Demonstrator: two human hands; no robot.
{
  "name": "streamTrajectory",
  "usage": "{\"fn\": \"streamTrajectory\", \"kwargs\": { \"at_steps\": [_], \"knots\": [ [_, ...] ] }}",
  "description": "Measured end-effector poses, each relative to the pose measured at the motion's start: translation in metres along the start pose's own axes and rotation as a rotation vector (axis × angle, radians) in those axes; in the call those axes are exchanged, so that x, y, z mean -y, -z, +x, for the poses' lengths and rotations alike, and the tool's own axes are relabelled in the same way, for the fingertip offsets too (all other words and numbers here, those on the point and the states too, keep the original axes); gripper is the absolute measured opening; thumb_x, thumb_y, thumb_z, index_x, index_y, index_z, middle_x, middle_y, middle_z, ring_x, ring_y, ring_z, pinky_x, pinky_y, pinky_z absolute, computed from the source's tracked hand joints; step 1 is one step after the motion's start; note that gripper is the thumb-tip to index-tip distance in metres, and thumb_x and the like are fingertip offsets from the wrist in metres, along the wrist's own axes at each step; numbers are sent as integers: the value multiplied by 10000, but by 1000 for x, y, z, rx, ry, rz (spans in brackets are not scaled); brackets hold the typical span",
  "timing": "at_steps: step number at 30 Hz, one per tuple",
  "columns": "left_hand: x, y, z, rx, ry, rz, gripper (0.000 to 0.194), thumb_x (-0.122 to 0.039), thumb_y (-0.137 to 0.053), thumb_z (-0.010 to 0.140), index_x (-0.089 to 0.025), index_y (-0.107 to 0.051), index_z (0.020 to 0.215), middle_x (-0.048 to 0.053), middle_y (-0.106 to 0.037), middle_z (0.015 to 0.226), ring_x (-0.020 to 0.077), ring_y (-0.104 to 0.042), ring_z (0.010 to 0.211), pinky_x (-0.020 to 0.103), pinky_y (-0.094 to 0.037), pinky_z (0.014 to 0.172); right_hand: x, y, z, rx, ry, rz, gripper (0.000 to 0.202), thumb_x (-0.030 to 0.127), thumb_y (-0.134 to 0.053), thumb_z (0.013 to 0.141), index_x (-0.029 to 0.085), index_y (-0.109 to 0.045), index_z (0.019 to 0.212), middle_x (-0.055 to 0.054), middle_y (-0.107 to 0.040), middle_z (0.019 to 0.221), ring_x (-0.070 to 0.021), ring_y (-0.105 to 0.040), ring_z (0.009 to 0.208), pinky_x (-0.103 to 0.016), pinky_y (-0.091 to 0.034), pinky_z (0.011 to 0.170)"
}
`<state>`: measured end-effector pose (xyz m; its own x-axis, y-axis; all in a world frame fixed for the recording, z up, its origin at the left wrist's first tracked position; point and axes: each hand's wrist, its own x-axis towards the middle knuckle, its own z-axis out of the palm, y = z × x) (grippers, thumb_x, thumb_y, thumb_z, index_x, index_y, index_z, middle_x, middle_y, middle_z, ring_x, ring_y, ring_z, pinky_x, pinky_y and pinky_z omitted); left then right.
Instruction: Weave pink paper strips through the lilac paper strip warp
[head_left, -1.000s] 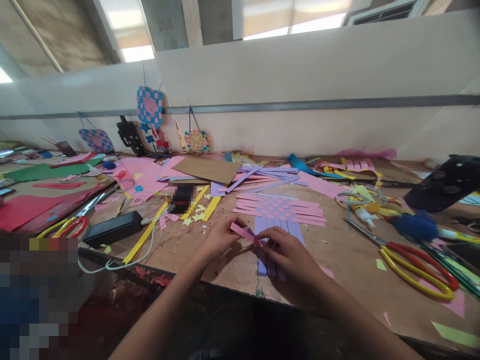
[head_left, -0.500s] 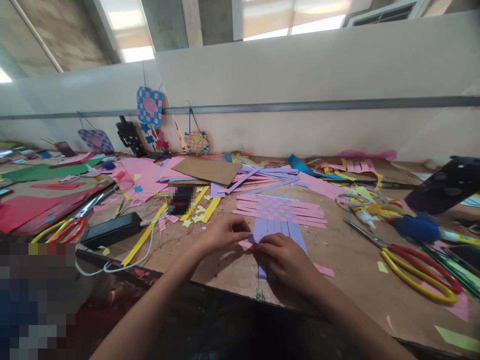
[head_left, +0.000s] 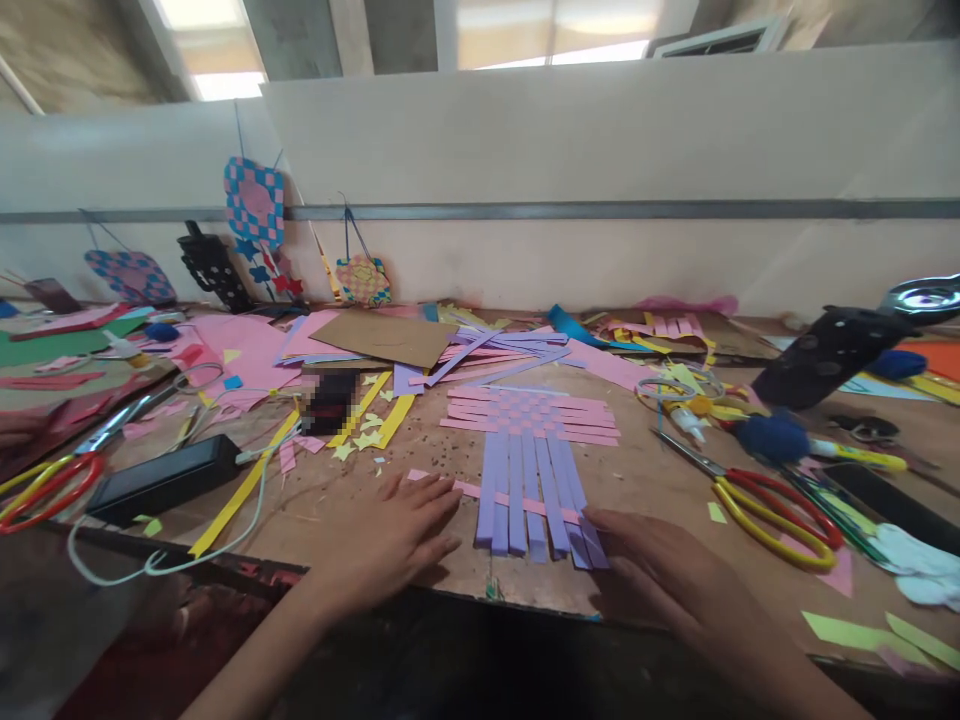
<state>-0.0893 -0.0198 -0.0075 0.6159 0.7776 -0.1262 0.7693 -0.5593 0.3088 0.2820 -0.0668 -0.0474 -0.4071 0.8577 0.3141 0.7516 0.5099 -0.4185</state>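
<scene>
A half-woven paper mat (head_left: 529,412) of pink and purple strips lies on the table in front of me. Its long purple strips (head_left: 525,475) hang toward the table's near edge, their ends a little fanned. One loose pink paper strip (head_left: 469,489) runs crosswise through them, over some and under others, apart from the woven part. My left hand (head_left: 405,535) rests palm down, fingers spread, by that strip's left end. Stretched out on the other side, my right hand (head_left: 660,560) has its fingertips at the strip's right end and the outermost purple strip; its thumb is partly hidden.
Red-and-yellow-handled scissors (head_left: 772,510) lie at right, near a blue yarn ball (head_left: 772,440) and a glue bottle (head_left: 686,422). At left are a black power bank (head_left: 165,478), a white cable (head_left: 259,500) and yellow strips (head_left: 247,492). Brown cardboard (head_left: 382,338) and loose paper lie behind.
My hands have moved apart, from pinching close together over the purple strips to either side of them. The pink strip now shows lying across the purple ones. The view has shifted right.
</scene>
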Motion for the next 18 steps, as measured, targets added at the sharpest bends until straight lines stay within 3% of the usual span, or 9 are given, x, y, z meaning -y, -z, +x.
{"fn": "streamTrajectory", "kwargs": {
  "at_steps": [4,8,18],
  "knots": [
    [0,-16,1,45,24,61,647,-617,-367,1100,-267,-384,1645,79,-340,1699,291,-291,1592,549,-73,1312,-4,-6,-14,77,22,-33,484,433,-512,1064,309,-560,1530,-70,-655,1479,-298,-648,1317,-504,-567,1062],
    [-4,-19,4,46,40,89,677,-643,-353,1095,-273,-341,1661,70,-313,1703,269,-283,1595,521,-27,1318,-14,-14,-15,98,32,-61,526,438,-512,1061,308,-514,1571,-82,-609,1525,-316,-599,1380,-566,-513,1122],
    [-9,-17,9,2,52,104,634,-615,-395,1092,-302,-383,1644,55,-370,1680,281,-335,1574,524,-69,1318,-16,-10,-14,60,13,-81,533,465,-532,1050,320,-533,1563,-88,-595,1537,-330,-599,1373,-560,-549,1078]
  ]
}}
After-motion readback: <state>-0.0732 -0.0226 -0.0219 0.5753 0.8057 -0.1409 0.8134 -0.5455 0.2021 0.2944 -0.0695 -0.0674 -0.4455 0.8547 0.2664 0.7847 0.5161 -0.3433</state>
